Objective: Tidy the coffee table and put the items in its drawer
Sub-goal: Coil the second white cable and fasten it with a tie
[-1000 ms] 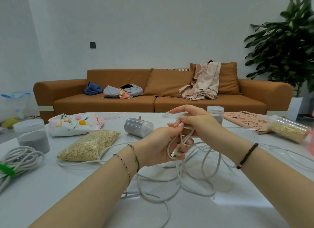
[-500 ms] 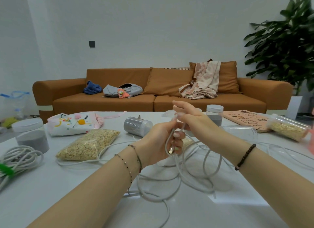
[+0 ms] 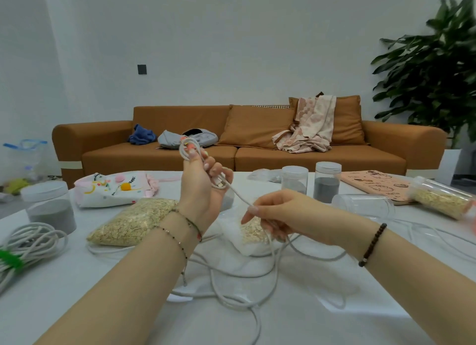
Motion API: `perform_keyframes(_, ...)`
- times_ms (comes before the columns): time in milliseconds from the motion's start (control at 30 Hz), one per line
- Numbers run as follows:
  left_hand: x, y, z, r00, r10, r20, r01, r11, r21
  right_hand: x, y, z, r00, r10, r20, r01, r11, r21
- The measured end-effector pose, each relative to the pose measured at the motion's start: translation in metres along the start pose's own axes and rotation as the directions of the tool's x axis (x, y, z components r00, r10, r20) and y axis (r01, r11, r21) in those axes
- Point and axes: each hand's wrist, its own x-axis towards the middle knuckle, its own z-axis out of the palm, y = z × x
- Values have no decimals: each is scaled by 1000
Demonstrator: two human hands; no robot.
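Above table, left hand (image 3: 203, 187) raised, clutching cable (image 3: 237, 194); right hand (image 3: 288, 216) seemingly pinching it.

**Count of things on and around the table**

Two hands: the left hand (image 3: 203, 190) and the right hand (image 3: 286, 213). Two cables: one loose cable (image 3: 242, 275) at the centre, one bundled cable (image 3: 28, 244) at 9 o'clock. Four lidded jars: a wide jar (image 3: 49, 208) at 10 o'clock, a clear jar (image 3: 295, 180) and a dark-filled jar (image 3: 327, 182) at 1 o'clock, and an oat jar (image 3: 438, 200) lying at 2 o'clock. One empty tube (image 3: 363, 205) on its side. Two oat bags: a large bag (image 3: 134, 221) and a small bag (image 3: 251, 232). One pouch (image 3: 110, 189) at 11 o'clock. One board (image 3: 376, 185). One sofa (image 3: 386, 143), one plant (image 3: 435, 64).
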Motion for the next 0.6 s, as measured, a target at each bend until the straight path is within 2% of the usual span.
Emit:
perform_keyframes(200,3,27,2,962,172,-211,-198,974,-111,-4,-1,-24,970,-83,-228,-3,935,-354)
perform_keyframes(300,0,26,4,960,170,-221,-190,979,-72,-5,2,-34,939,-186,-290,96,950,-297)
perform_keyframes(433,-5,11,9,988,47,-146,-43,999,32,-11,-2,-37,931,-234,-280,223,972,-70)
perform_keyframes(600,-5,12,8,992,38,-118,-27,995,95,-18,-9,-42,936,-273,-223,242,958,-157)
